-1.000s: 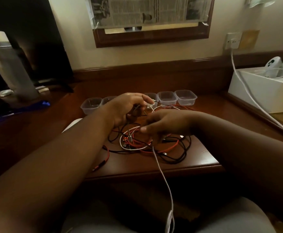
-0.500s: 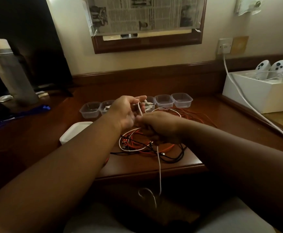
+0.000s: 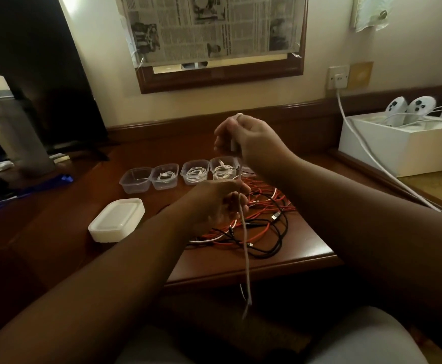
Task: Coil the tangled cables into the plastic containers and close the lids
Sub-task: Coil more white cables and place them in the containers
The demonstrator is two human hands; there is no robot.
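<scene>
White cable pulled taut at frame centre.
My right hand (image 3: 251, 139) pinches the thin white cable (image 3: 244, 248) up high; my left hand (image 3: 214, 203) grips it lower, above the red-black tangle (image 3: 264, 227) on the desk (image 3: 306, 248).

You've got a polished, reddish wooden desk (image 3: 311, 248) under you, glossy where light hits. At the far side sit clear, smooth plastic containers (image 3: 137, 179); nearer left, a stack of milky, matt plastic lids (image 3: 117, 222). The tangled cables (image 3: 264, 227) look rubbery, red and black, with a slight sheen. Newspaper (image 3: 212, 27) covers the wood-framed mirror.
</scene>
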